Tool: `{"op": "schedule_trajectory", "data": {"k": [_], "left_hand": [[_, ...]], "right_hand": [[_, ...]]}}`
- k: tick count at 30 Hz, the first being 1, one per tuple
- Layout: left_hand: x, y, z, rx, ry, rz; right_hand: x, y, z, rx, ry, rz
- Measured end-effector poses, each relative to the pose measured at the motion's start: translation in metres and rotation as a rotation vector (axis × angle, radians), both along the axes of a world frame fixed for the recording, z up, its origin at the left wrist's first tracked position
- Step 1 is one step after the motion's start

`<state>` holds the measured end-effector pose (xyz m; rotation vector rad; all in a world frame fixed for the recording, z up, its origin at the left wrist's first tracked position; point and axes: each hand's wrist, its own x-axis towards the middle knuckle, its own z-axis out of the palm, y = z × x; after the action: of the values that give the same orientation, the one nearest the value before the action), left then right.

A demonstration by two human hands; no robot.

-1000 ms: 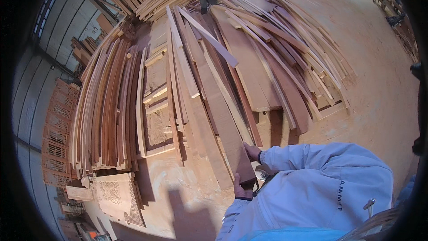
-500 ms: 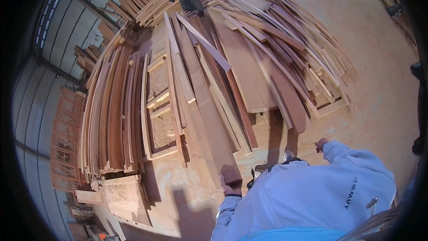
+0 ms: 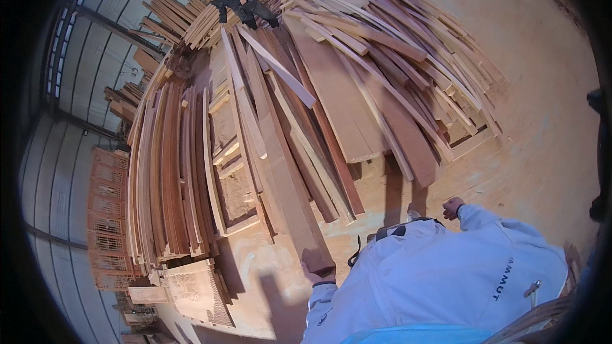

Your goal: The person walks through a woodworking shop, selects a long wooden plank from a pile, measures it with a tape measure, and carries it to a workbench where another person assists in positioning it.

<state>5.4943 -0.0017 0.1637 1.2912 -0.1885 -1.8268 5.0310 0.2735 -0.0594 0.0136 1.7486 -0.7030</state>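
My left hand (image 3: pixel 317 272) grips the near end of a long brown wooden plank (image 3: pixel 280 165) that runs away from me over a heap of boards. My right hand (image 3: pixel 453 207) is out to the right, fingers curled into a loose fist with nothing in it, above the sawdust-covered floor (image 3: pixel 542 108). My pale blue jacket sleeves fill the lower right.
A big pile of planks and strips (image 3: pixel 382 70) spreads ahead and to the right. Carved panels and frames (image 3: pixel 229 159) lie left of the plank, with curved slats (image 3: pixel 162 172) beside them. Another person in dark clothes (image 3: pixel 239 1) bends over the far pile.
My left hand has slid down and left along the plank to its near end. My right hand has left the plank and swung out to the right.
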Motion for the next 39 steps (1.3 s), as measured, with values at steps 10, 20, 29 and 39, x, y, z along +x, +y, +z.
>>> {"op": "schedule_trajectory", "data": {"k": [10, 20, 29, 39], "left_hand": [[-0.008, 0.006, 0.007, 0.05, -0.038, 0.074], [-0.004, 0.002, 0.005, 0.163, 0.012, 0.121], [0.007, 0.003, -0.002, 0.214, 0.077, 0.09], [0.035, 0.014, -0.069, 0.358, 0.071, -0.01]], "right_hand": [[-0.04, -0.018, 0.013, 0.005, 0.054, -0.115], [-0.02, -0.014, 0.011, 0.051, -0.019, -0.032], [0.013, -0.058, 0.065, 0.059, 0.02, 0.161], [0.05, -0.048, 0.134, -0.083, 0.323, 1.29]]}}
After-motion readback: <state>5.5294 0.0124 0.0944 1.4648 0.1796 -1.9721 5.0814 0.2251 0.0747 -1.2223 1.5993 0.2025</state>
